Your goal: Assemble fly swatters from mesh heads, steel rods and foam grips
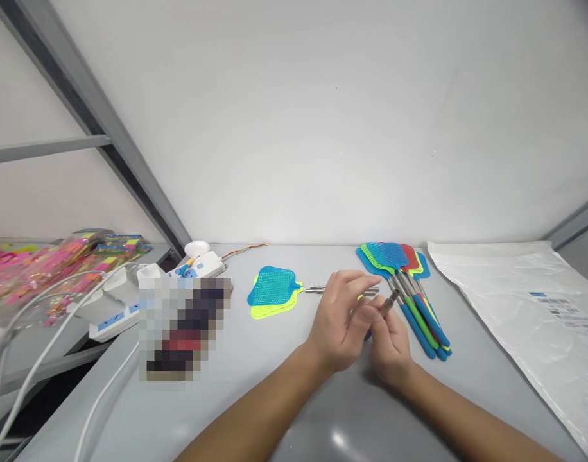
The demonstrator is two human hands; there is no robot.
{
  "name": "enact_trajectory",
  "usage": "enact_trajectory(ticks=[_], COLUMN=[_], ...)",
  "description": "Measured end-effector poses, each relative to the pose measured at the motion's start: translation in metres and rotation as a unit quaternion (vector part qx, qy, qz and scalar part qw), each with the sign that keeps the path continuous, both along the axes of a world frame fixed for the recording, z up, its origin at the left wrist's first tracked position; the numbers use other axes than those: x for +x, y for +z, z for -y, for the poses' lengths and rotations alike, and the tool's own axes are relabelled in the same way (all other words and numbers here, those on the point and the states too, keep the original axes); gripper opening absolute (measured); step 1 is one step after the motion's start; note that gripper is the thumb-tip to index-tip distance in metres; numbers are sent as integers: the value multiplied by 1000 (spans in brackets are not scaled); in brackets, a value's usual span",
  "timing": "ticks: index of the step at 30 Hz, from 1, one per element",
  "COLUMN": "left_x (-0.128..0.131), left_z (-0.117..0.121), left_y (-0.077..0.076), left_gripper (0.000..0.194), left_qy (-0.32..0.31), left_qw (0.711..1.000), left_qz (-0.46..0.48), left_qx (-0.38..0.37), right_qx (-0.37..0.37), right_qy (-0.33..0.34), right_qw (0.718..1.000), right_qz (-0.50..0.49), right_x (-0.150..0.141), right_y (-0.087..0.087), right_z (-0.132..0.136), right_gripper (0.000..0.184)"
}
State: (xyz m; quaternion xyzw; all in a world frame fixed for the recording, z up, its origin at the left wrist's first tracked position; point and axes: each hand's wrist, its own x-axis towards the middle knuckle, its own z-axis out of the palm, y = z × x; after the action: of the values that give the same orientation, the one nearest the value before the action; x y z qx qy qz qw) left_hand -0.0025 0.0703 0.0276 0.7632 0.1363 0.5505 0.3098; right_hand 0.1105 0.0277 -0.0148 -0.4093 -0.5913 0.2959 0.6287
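My right hand [389, 343] is closed around a metal telescopic rod [390, 299] whose tip points up and right. My left hand [339, 321] hovers beside it, fingers curled and partly spread near the rod's end; a bit of yellow-green shows between the fingers. Loose swatter heads [273, 292], blue on yellow-green, lie on the grey table [275, 385] to the left. Two bare metal rods [323, 290] lie just beyond my left hand. A pile of finished fly swatters [409, 282] with blue, green and red parts lies to the right of my hands.
A white plastic bag [529, 314] with a label lies at the right. White power strips [115, 301] and cables sit at the left, beside a blurred-out patch. Pink packaged goods [38, 263] are piled at the far left. A white wall stands behind the table.
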Motion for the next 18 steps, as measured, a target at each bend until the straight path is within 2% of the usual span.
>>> enact_trajectory(ticks=[5,14,18], left_x=[10,16,14], left_z=[4,0,-5], left_y=[2,0,0], left_gripper=[18,14,15], left_qy=[16,6,6], left_qw=[999,999,998], left_qz=[-15,-32,-58], left_qx=[-28,-25,17], right_qx=[-18,-17,-14], right_qy=[-20,-31,-32], right_qw=[1000,999,999], right_qz=[-5,-2,14], right_x=[2,3,4], right_y=[-3,-10,-10], right_z=[-1,-1,-2], right_gripper=[20,23,23])
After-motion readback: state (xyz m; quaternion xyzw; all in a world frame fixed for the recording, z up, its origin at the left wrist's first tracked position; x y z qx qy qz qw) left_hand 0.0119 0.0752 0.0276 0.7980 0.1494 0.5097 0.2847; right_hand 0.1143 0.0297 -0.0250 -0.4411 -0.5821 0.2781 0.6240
